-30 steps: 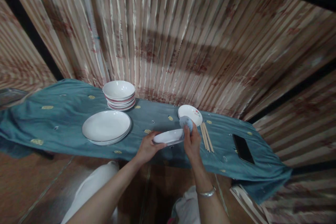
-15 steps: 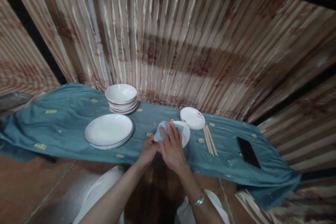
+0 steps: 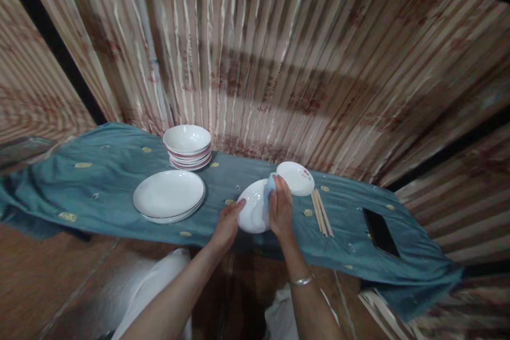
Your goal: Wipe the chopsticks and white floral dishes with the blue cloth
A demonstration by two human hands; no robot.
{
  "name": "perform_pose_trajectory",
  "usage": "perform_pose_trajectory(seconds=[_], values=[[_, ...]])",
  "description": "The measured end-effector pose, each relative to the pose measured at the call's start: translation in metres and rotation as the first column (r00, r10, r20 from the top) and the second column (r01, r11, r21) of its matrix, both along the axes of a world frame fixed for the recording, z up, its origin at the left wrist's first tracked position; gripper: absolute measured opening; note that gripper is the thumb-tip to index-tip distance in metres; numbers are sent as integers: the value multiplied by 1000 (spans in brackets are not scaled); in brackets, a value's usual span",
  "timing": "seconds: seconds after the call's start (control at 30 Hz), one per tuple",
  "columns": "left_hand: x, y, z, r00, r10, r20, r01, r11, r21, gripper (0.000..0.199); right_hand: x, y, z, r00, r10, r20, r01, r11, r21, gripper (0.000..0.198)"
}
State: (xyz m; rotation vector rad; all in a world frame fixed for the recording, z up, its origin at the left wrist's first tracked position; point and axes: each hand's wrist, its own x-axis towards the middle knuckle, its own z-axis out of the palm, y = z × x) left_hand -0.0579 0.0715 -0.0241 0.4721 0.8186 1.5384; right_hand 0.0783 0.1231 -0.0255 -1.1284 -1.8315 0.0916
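White dish (image 3: 252,210): left hand (image 3: 226,226) gripping its left rim, right hand (image 3: 282,208) holding a blue cloth (image 3: 270,187) at its right side, above the teal tablecloth's (image 3: 223,170) near middle. I'd wipe evenly, clear of the flowered plate (image 3: 294,178) beyond.

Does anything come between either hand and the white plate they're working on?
Yes, on the right side: a light-blue cloth sits between the right hand and the plate. Nothing visible stands between the left hand and the plate.
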Motion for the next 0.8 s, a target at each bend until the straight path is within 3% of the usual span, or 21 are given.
perform_pose_trajectory(seconds=[0.17,0.33,0.67,0.8], values=[[-5,2,-3,997,61,56,-59,997,-40,41,3,10,-33,987,-35,-155,20,995,-95,50],[-9,6,-4,982,136,133,-116,982,-146,26,-1,7,-57,983,-71,-169,40,982,-184,55],[-13,10,-14,963,150,223,-98,968,-229,26,-8,-18,-82,991,-69,-116,23,933,-358,62],[-14,11,-13,959,153,237,-85,958,-273,28,-11,-32,-89,997,-57,-59,35,944,-329,59]])
